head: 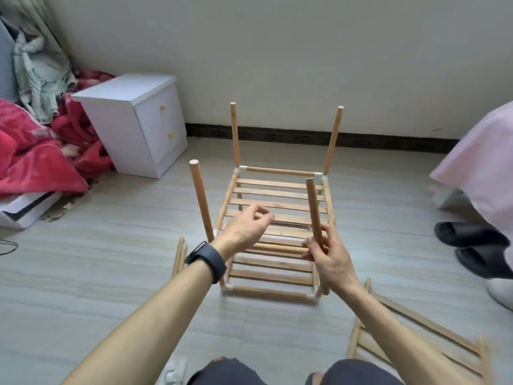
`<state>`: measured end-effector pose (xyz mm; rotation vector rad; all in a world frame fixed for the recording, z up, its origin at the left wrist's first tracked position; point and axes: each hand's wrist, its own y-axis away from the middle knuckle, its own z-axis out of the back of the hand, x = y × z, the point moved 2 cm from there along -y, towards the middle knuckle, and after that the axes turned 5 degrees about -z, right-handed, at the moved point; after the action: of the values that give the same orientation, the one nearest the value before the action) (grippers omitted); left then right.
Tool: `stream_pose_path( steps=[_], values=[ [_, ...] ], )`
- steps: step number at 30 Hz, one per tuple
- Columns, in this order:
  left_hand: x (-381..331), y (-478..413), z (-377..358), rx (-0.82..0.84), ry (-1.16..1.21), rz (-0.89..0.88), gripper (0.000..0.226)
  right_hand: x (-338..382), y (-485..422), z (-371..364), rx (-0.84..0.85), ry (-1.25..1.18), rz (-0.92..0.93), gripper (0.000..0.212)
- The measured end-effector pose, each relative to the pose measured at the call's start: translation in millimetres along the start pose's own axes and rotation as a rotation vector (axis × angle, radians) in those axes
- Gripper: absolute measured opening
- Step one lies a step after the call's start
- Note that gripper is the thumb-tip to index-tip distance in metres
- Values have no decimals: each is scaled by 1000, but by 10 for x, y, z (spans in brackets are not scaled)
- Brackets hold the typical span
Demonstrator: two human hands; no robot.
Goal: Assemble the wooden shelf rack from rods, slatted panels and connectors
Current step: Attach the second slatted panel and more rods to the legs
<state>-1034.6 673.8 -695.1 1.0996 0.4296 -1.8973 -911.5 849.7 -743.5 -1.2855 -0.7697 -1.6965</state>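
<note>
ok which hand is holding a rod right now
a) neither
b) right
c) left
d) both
b: the right hand grips the lower end of the near-right rod, while the left hand hovers over the slats holding nothing.

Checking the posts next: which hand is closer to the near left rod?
Left. The left hand hovers just right of the near left rod; the right hand grips the near right rod.
</note>
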Motion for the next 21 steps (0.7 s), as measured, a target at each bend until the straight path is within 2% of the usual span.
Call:
stream_pose_path(
  steps=[2, 5, 7, 10, 14, 21],
  values=[
    [81, -111, -221, 41, -234, -18, 49, -15, -91, 297, -139, -147, -66, 9],
    [147, -254, -522, 47, -521, -58, 62, 33, -256, 657, -304, -397, -145, 24],
    [214, -372, -657, 74, -626, -72, 67, 88, -375, 787, -364, -536, -157, 33],
    [421, -546, -792, 112, -701, -46, 68, 142, -516, 840, -438, -675, -161, 43],
    [592, -637, -909, 93, -787, 8, 71, 60, -641, 815, -491, -710, -148, 56],
    [618, -681, -939, 89, -804, 21, 70, -199, -783, 773, -492, -825, -239, 52]
  ],
)
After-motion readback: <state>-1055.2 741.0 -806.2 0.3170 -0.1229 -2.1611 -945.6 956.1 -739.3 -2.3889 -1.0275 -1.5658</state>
